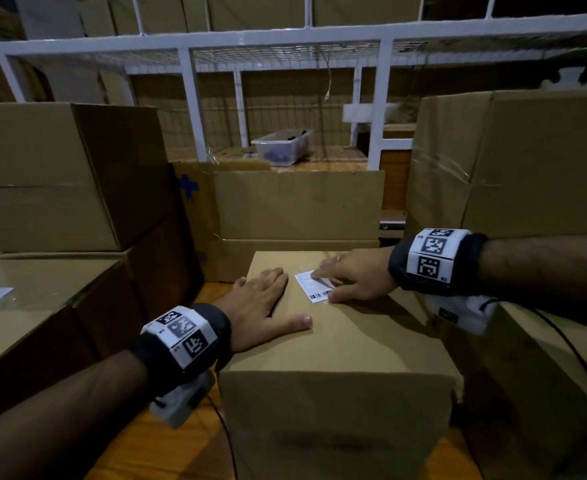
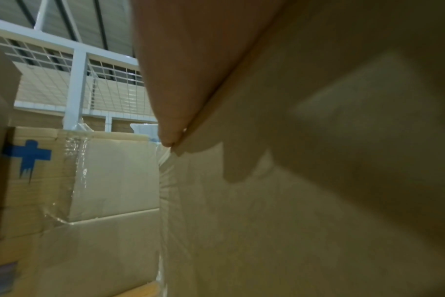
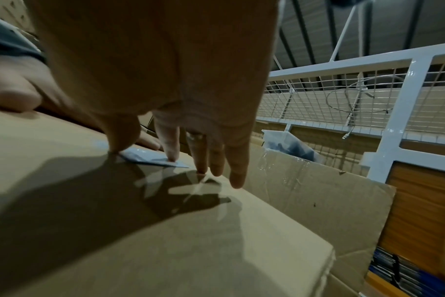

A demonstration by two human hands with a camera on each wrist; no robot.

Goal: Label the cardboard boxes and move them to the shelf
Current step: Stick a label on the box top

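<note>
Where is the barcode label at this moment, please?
In the head view the barcode label lies flat on top of the middle cardboard box, under the right hand fingertips, just right of the flat left hand.

The central box (image 1: 337, 341) is hemmed in by stacked boxes (image 1: 67, 174) on the left, a tall box (image 1: 513, 161) on the right and an open carton (image 1: 295, 209) behind. Narrow floor gaps (image 1: 167, 445) are left alongside. Open space is seen above the carton, bounded by the shelf frame (image 1: 195, 98).
</note>
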